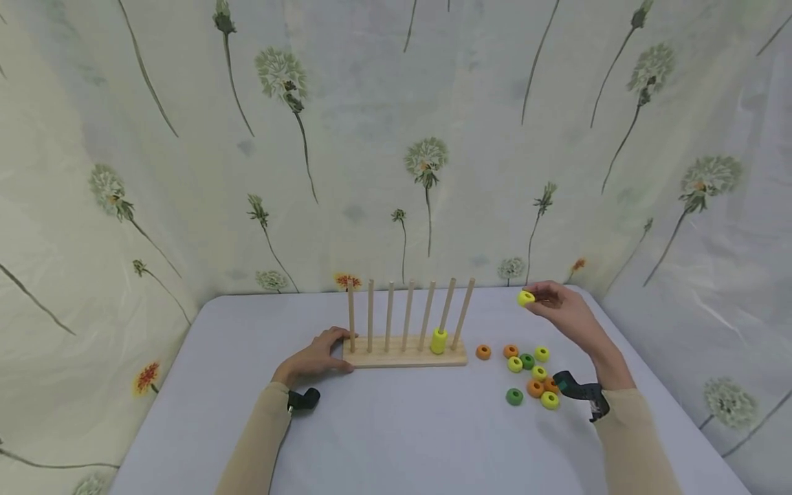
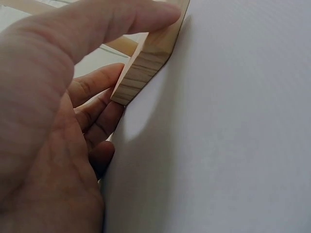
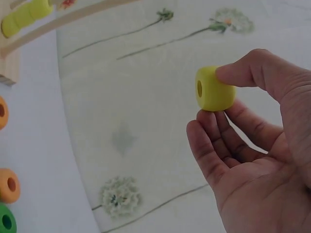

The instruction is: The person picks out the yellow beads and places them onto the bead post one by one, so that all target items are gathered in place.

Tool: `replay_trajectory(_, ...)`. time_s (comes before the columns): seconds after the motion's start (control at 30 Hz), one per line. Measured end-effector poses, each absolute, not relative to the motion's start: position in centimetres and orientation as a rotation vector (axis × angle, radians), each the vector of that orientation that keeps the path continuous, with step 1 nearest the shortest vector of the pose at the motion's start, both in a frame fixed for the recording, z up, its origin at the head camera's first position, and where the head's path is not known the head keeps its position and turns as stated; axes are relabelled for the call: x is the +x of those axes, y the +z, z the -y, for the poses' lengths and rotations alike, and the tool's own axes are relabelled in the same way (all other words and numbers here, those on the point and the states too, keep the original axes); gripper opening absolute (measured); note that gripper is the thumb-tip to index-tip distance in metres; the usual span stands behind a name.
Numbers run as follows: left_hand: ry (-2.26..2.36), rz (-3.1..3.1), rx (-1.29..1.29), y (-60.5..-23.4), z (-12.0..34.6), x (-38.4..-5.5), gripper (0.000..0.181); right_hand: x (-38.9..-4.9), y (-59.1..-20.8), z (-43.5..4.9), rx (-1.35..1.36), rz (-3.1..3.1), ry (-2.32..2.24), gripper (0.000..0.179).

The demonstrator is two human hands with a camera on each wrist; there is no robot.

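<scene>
My right hand point(image 1: 564, 313) pinches a yellow bead point(image 3: 216, 90) between thumb and fingers, raised above the right side of the table; the bead's hole faces left in the right wrist view. With my left hand point(image 1: 317, 355) I grip the left end of a wooden peg board point(image 1: 402, 359), thumb on the front side and fingers at the back. Several upright pegs stand in a row on the board. Yellow beads point(image 1: 438, 342) are stacked low on the peg second from the right; the other pegs carry no beads. In the left wrist view, the board's end grain point(image 2: 141, 73) shows between thumb and fingers.
Loose beads lie on the white table point(image 1: 383, 426) right of the board: orange point(image 1: 483, 352), green point(image 1: 514, 397) and yellow point(image 1: 550, 400), some touching. A dandelion-print cloth point(image 1: 371, 172) hangs behind the table and at both sides.
</scene>
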State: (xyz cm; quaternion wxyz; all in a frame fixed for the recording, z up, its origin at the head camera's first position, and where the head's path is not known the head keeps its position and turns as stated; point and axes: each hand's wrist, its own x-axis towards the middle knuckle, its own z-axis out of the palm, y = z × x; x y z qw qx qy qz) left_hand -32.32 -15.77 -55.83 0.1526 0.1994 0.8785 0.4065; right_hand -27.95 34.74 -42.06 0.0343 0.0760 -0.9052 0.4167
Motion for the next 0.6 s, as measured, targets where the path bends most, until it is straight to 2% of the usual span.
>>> replay_trajectory(0.6, 1.162, -2.53, 0.588, -55.6, 15.7, -32.2, 0.071, -29.4, -38.0, -29.4, 0.423, 2.734, 1.31, 0.041)
